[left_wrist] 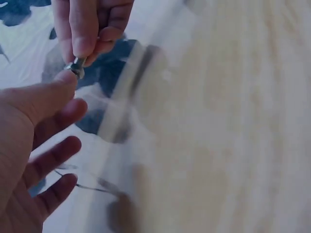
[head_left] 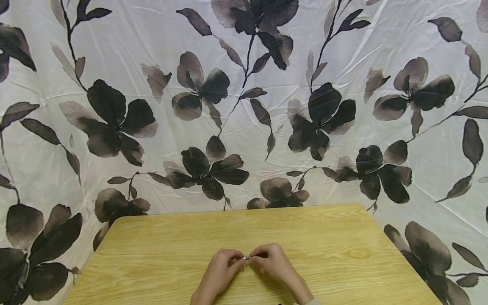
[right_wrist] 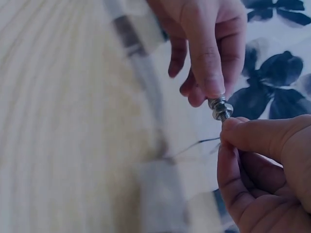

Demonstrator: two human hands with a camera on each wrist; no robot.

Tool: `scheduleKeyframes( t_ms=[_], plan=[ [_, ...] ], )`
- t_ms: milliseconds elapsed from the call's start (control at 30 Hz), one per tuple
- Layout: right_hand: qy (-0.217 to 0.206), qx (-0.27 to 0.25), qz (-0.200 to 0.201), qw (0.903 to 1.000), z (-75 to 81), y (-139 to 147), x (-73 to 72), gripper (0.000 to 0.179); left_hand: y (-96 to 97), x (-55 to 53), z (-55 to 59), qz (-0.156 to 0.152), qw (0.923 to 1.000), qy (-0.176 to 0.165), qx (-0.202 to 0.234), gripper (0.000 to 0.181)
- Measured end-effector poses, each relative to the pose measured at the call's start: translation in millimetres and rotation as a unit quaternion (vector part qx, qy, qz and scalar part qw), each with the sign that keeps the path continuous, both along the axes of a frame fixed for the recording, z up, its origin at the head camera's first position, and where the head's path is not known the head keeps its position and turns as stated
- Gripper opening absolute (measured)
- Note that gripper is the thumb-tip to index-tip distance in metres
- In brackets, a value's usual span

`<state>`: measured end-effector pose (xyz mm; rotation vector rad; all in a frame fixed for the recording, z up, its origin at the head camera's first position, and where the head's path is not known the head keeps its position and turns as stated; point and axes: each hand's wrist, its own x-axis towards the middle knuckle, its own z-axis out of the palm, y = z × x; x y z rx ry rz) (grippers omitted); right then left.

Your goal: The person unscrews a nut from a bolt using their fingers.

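A small silvery metal bolt with what looks like a nut on it is held between both hands, just above the table. My left hand pinches one end between thumb and fingertips. From the other side, my right hand grips the opposite end with thumb and index finger. In the right wrist view the ridged middle of the bolt shows between the two sets of fingertips, while both its ends are covered. The left hand's other fingers are spread loosely in the left wrist view.
Beneath the hands lies a wood-grain table with rounded far corners. A white cloth with dark flowers hangs behind it and along both sides.
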<state>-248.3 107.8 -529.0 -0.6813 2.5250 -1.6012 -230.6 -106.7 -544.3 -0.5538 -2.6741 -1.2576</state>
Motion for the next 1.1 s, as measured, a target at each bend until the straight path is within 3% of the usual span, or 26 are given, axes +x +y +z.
scheduleKeyframes(
  t_ms=[300,700,900,1100],
  plan=[
    [0.021,-0.022,0.003,0.9995,29.9,1.8,9.8,0.008,-0.4,9.3,22.0,0.017,0.9928,0.1,0.065,0.009],
    [0.039,-0.037,0.001,0.9985,53.0,0.1,19.6,0.008,-2.4,14.1,42.1,0.011,0.9867,0.11,0.119,0.019],
    [0.05,-0.044,-0.007,0.9978,57.8,-0.9,22.2,0.01,-2.4,14.6,44.6,0.007,0.9822,0.146,0.119,0.02],
    [0.032,-0.032,-0.017,0.9988,61.0,-0.8,23.1,0.021,-0.6,15.1,48.5,-0.006,0.9737,0.197,0.113,0.018]
  ],
)
